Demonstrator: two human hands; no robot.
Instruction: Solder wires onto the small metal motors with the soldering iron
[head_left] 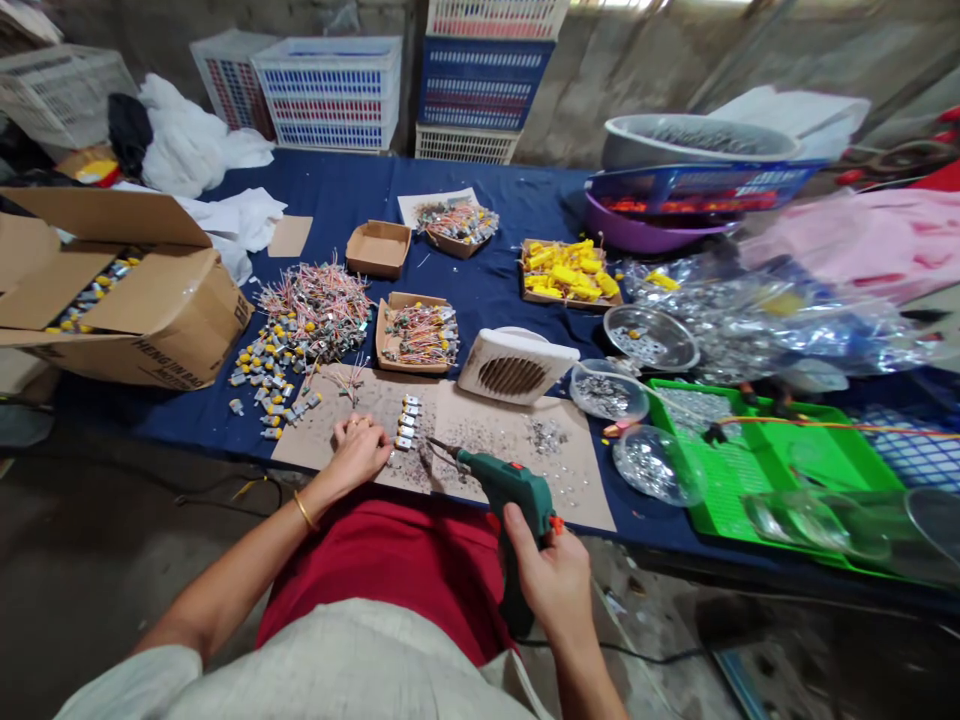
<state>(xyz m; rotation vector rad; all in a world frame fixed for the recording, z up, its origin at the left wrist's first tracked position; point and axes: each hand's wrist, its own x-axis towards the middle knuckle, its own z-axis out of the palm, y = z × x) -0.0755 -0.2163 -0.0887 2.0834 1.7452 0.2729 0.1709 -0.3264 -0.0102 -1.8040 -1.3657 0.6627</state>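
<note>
My right hand (pixel 553 575) is wrapped round the grip of a green soldering gun (pixel 514 485). The gun's thin tip points left, close to a short row of small motors (pixel 406 422) standing on a cardboard sheet (pixel 495 440). Just left of that row, my left hand (pixel 360 448) rests low over the cardboard with its fingers bent together. What those fingers hold, if anything, is hidden. A few loose wires (pixel 351 380) lie beyond the left hand. Dark specks and small metal bits are scattered over the sheet.
Heaped wired parts (pixel 315 305) and yellow-capped motors (pixel 274 385) lie left, beside a carton (pixel 135 300). A white fan (pixel 517 365) stands behind the cardboard. Right are bowls of metal pieces (pixel 652 465) and a green tray (pixel 795 450). Yellow parts (pixel 568 270) fill a box behind.
</note>
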